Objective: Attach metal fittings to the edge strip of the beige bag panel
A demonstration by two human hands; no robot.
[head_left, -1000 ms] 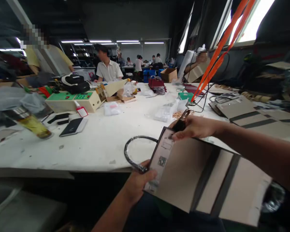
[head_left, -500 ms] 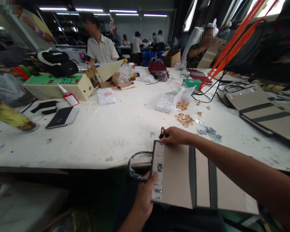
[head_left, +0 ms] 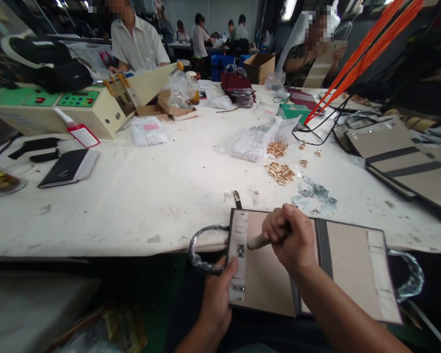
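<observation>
A flattened tan bag panel (head_left: 349,267) with dark stripes lies over the table's near edge and my lap. My left hand (head_left: 217,296) grips its left end, thumb on a white label strip (head_left: 238,255), beside a plastic-wrapped dark handle loop (head_left: 200,245). My right hand (head_left: 288,240) is closed in a fist over the panel around a small tan stick-like tool (head_left: 259,240) whose tip points at the label strip. A short dark strap tab (head_left: 237,198) sticks out at the panel's far edge. A second wrapped handle (head_left: 411,274) shows at the right end.
On the white table (head_left: 161,191) lie gold metal fittings (head_left: 281,172), plastic bags (head_left: 252,144), a black notebook (head_left: 64,167) and a cream machine with green panels (head_left: 77,105). More flat panels (head_left: 404,159) are stacked right. Orange cords (head_left: 360,54) hang there. Other people sit at the far side.
My right hand left the strap tab at the panel's far edge and came back over the panel, now fisted on a small tool. The panel lies flatter; the view tilted down.
</observation>
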